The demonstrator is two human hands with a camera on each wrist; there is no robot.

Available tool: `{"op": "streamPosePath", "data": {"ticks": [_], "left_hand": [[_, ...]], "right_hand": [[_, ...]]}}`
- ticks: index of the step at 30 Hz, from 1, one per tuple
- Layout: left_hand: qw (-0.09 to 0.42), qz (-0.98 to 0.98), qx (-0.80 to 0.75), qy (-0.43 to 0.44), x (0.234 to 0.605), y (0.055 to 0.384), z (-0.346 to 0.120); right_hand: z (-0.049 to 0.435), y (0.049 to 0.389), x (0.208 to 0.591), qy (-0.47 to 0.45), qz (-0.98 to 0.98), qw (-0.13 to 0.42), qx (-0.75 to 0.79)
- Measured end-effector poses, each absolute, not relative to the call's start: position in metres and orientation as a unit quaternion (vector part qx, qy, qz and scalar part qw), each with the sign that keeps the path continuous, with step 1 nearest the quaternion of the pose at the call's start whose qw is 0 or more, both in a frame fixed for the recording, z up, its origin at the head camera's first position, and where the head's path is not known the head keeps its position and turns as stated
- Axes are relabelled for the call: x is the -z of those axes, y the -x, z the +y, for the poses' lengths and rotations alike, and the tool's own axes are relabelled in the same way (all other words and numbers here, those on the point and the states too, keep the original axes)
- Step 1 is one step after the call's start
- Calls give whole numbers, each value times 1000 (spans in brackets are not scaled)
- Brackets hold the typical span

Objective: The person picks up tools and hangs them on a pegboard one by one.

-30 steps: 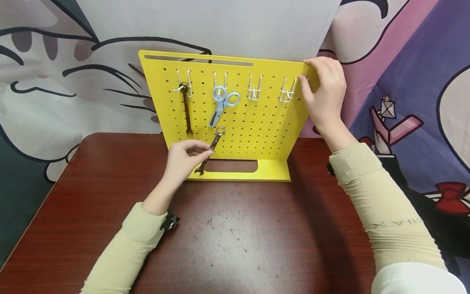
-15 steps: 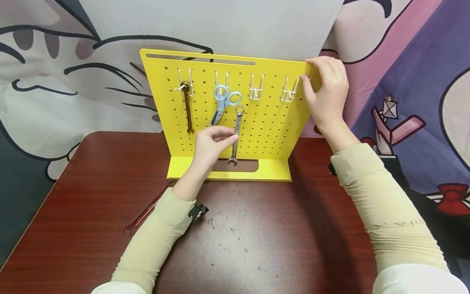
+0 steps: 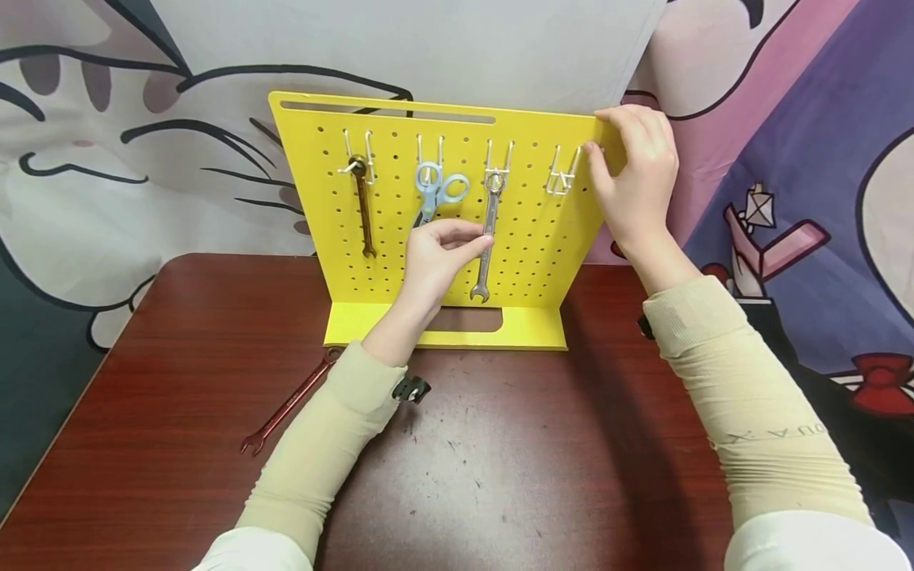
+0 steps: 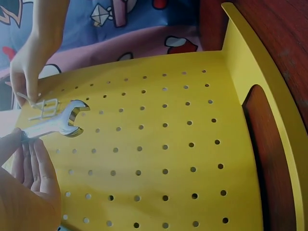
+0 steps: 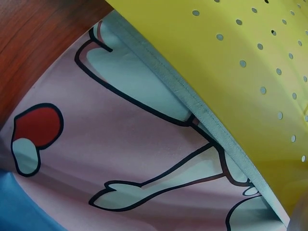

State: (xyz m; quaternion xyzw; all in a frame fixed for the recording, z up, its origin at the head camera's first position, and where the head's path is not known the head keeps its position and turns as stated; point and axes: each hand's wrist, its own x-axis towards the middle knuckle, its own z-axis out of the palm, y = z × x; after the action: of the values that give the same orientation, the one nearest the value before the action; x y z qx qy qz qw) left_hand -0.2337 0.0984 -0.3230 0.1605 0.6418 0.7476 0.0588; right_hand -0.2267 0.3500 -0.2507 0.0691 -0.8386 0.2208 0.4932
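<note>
Head view, and the left hand (image 3: 444, 255) pinches the silver wrench (image 3: 490, 216), its ring end up at the third hook (image 3: 500, 169) from the left, while the right hand (image 3: 639, 174) grips the yellow board (image 3: 528, 258) by its upper right corner! Left wrist: the wrench's forked end juts over the board! Right wrist: board edge slants beside patterned cloth (image 5: 125, 130)

Left forearm (image 3: 307, 460), sleeved in pale beige, enters from near edge, slants far and right. Left wrist (image 3: 402, 329) bare. Left hand (image 3: 439, 258) around mid-scene, left thumb (image 3: 469, 251) and fingers meeting in pinch, tips toward right. Right forearm (image 3: 750, 388), sleeved alike, reaches far and left from near right corner. Right wrist (image 3: 657, 262) bare. Right hand (image 3: 639, 174) raised, farther than left, fingers bent, right thumb (image 3: 598, 170) spread apart from them.
</note>
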Motion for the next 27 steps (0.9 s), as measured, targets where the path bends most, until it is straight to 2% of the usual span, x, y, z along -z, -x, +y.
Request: {"op": "streamPosePath", "data": {"ticks": [27], "left_hand": [[15, 644, -757, -107, 337, 257, 121]], "right_hand": [[349, 226, 250, -67, -840, 492, -220]]}}
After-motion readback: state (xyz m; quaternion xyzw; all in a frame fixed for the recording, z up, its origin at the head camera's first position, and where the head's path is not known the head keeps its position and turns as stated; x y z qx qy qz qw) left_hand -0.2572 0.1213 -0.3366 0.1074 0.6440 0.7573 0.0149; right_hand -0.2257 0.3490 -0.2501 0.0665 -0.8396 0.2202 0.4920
